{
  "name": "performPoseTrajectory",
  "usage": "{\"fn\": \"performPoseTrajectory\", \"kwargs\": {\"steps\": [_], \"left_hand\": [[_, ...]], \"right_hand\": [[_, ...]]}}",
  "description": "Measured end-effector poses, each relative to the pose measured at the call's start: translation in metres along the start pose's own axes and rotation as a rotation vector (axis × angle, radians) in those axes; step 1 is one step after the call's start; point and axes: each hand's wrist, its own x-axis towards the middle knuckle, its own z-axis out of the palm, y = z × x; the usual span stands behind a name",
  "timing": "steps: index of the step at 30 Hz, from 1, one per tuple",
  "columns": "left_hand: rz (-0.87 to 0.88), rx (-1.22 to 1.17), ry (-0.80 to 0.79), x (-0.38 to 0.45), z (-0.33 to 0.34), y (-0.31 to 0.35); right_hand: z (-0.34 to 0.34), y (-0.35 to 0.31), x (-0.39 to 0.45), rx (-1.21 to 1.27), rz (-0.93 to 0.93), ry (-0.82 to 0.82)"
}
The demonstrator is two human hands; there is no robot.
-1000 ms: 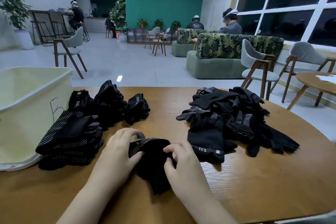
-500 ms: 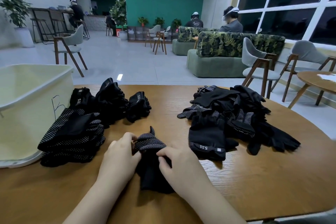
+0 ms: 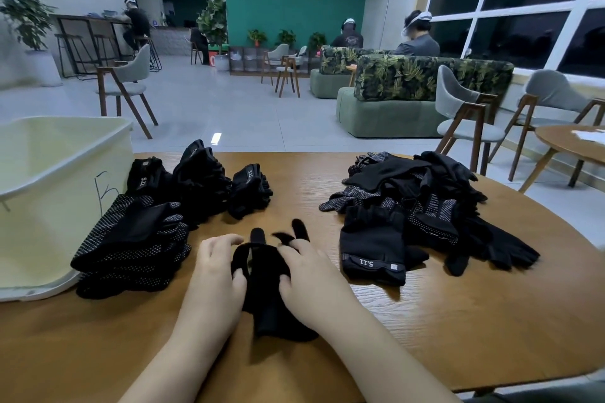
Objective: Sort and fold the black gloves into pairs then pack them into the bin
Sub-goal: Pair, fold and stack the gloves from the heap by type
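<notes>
Both hands, left hand (image 3: 217,267) and right hand (image 3: 306,271), pinch one black glove (image 3: 262,288) between them, near the table's (image 3: 458,321) front edge.

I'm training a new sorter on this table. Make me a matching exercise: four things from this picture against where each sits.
Things:
1. bin
2. glove being folded
3. loose pile of gloves
4. dotted glove stack

Places:
A. right side of the table, unsorted
B. far left edge of the table
C. between the left hand and right hand
D. right beside the bin, near the front

Pairs: 1-B, 2-C, 3-A, 4-D
</notes>
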Motion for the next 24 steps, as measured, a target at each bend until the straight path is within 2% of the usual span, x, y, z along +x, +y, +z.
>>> {"fn": "performPoseTrajectory", "kwargs": {"steps": [4,8,10,12,15,18,24], "left_hand": [[-0.058,0.179,0.015,0.000,0.000,-0.004],[0.083,0.177,0.043,0.000,-0.003,-0.002],[0.128,0.198,-0.028,0.000,-0.001,-0.001],[0.123,0.231,-0.109,-0.001,0.002,0.000],[0.064,0.284,-0.180,-0.001,0.005,0.000],[0.019,0.331,-0.229,0.000,0.006,-0.001],[0.020,0.404,-0.313,-0.002,0.008,-0.002]], "right_hand": [[0.002,0.002,0.002,0.013,0.035,0.049],[0.010,0.005,-0.001,0.079,-0.125,0.280],[0.008,0.004,0.001,0.067,-0.198,0.225],[0.005,0.003,0.006,0.025,-0.221,0.072],[0.005,0.007,0.014,-0.069,-0.128,-0.049],[0.005,0.011,0.011,-0.056,-0.084,-0.042],[0.009,0.019,-0.001,0.052,-0.189,0.054]]}}
